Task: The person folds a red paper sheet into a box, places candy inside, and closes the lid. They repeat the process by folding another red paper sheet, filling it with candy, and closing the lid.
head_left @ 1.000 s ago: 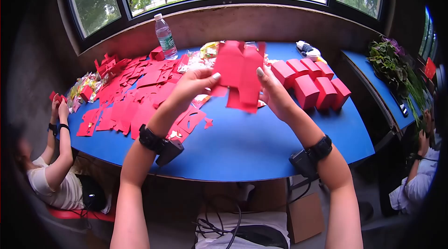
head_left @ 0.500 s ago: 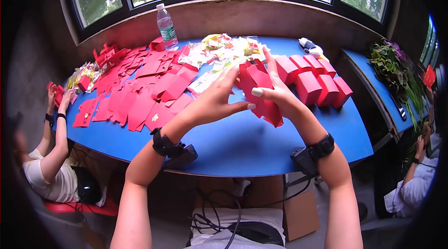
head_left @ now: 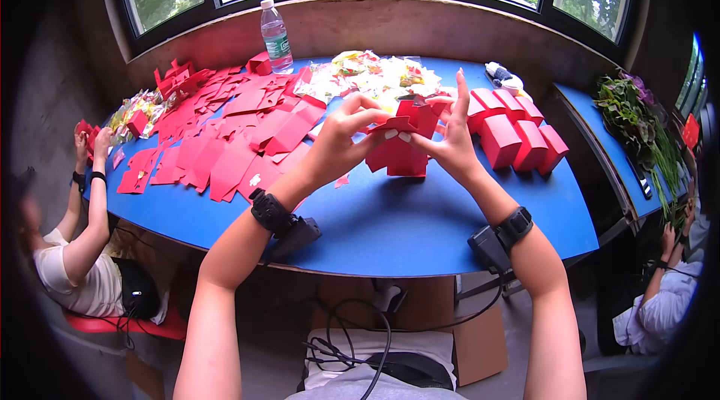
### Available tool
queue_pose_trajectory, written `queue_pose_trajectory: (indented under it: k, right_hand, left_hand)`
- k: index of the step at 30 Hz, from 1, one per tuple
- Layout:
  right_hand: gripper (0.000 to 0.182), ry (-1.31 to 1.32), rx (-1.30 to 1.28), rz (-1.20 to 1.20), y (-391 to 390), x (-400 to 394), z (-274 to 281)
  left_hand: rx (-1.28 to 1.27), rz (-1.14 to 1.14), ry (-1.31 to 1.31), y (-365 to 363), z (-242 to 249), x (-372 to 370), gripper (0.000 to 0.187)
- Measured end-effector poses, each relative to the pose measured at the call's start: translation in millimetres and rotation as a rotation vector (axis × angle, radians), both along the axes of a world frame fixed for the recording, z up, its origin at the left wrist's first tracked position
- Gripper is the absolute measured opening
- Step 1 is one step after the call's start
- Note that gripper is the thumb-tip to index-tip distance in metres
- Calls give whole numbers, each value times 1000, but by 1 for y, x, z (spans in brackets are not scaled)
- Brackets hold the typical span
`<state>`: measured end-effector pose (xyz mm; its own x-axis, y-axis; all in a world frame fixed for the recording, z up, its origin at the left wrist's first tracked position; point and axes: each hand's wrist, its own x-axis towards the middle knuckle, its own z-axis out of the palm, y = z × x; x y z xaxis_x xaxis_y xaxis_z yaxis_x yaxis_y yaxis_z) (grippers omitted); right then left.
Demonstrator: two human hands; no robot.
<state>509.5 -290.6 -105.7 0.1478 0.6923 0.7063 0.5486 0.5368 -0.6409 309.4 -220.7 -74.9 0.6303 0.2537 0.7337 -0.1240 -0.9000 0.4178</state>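
Observation:
A partly folded red paper box is held upright above the blue table, its top flaps standing open. My left hand pinches a flap at its left side between thumb and fingers. On the right side, my right hand grips the same box, thumb near the other thumb and index finger pointing up. Behind the box lies a pile of small wrapped packets. Flat red paper pieces are spread to the left. Several closed red boxes stand in rows to the right.
A water bottle stands near the window. A white and dark bundle lies at the back right. At the left, a co-worker handles red paper. Another person sits right, by a side table with leafy plants.
The red box has turned from tilted to upright. My left hand, apart from it before, now pinches its flap. My right hand still grips it. The view has shifted slightly.

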Motion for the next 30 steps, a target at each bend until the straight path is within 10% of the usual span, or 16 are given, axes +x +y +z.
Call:
queue_pose_trajectory:
  k: [9, 14, 30]
  right_hand:
    - [77, -254, -46, 131, -12, -15, 7]
    - [51, -91, -21, 79, -13, -17, 8]
    - [55, -166, -66, 97, -16, -18, 13]
  left_hand:
    - [-4, -8, -103, 14, -16, 2, 28]
    - [-667, -107, 113, 6, -14, 0, 34]
    - [-653, -276, -53, 12, -16, -1, 22]
